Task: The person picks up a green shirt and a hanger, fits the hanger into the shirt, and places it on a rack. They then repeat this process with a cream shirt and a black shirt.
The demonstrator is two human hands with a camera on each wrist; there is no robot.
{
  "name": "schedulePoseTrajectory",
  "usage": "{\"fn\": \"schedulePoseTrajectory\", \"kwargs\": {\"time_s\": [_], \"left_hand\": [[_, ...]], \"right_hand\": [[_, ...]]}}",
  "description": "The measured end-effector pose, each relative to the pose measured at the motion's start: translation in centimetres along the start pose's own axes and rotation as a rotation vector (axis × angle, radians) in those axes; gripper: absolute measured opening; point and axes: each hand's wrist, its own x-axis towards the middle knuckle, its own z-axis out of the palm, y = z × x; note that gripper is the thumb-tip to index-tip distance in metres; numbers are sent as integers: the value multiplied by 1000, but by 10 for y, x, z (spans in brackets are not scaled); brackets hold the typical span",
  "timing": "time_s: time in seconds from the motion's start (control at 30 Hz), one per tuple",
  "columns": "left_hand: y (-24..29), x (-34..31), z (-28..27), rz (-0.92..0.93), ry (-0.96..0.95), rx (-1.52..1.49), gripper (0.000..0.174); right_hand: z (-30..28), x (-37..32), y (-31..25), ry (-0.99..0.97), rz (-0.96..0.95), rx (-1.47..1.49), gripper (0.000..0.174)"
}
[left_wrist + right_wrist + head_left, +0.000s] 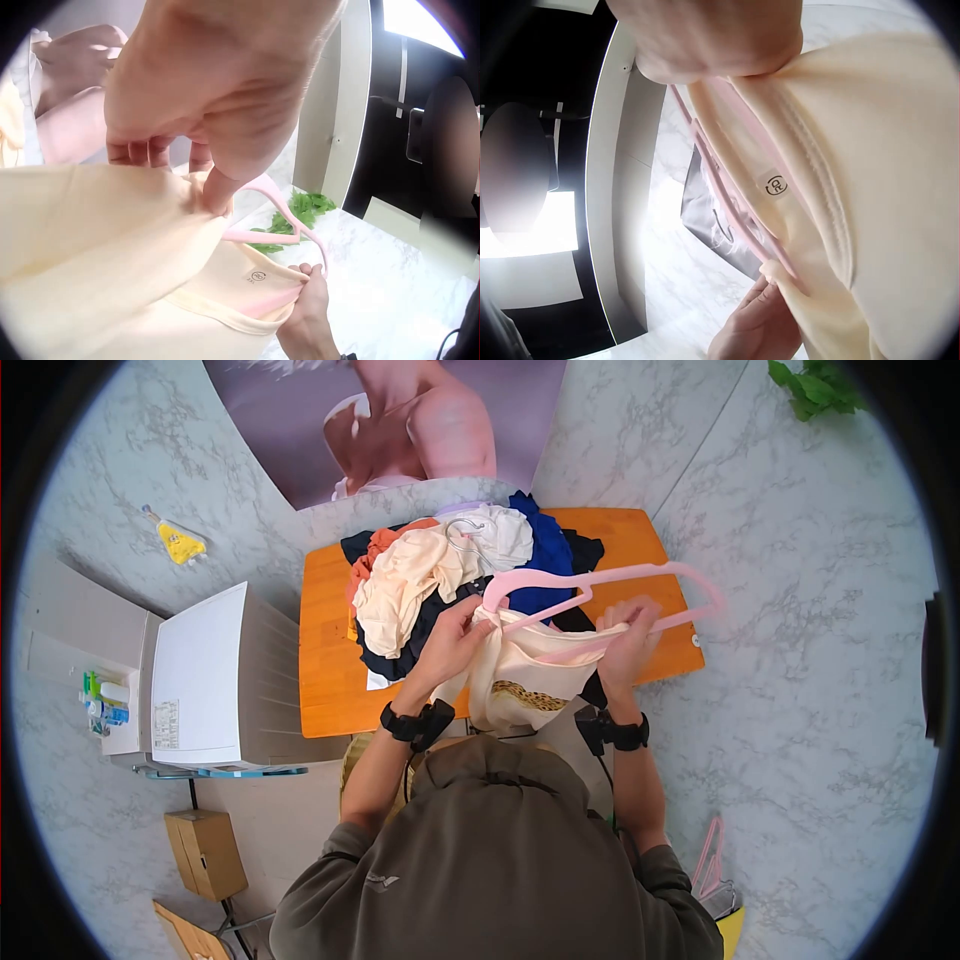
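Observation:
A cream T-shirt (545, 675) with a gold-brown print hangs between my two hands, over the front of the table. My left hand (455, 645) pinches its fabric at one side of the neckline, beside one end of a pink hanger (620, 573). At the other side, my right hand (630, 645) grips the collar, fingers curled over the cloth. Part of the hanger lies inside the neck opening, and the rest sticks out above and to the right. In the right wrist view, a small printed size mark (777, 184) shows inside the collar.
An orange wooden table (325, 695) carries a heap of clothes (415, 575) in cream, orange, white, blue and black. A white cabinet-like unit (200, 675) stands on the left, with a cardboard box (205, 852) below. Another pink hanger (710, 860) is at the lower right.

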Motion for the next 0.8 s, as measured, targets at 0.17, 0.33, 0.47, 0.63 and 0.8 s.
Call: {"fn": "schedulePoseTrajectory", "kwargs": {"time_s": [0.17,0.33,0.47,0.63,0.8], "left_hand": [[-14,3,-20,69,143,110,16],[-16,-1,-36,143,145,202,18],[-13,-11,-43,139,91,319,19],[-20,-15,-46,102,75,366,17],[-23,-21,-48,74,65,404,18]], "right_hand": [[-25,22,-5,-235,143,-578,17],[-57,33,-6,-451,416,-624,25],[-87,48,-1,-360,336,-615,25],[-93,66,-14,-456,432,-1006,21],[-106,88,-18,-533,664,-855,19]]}}
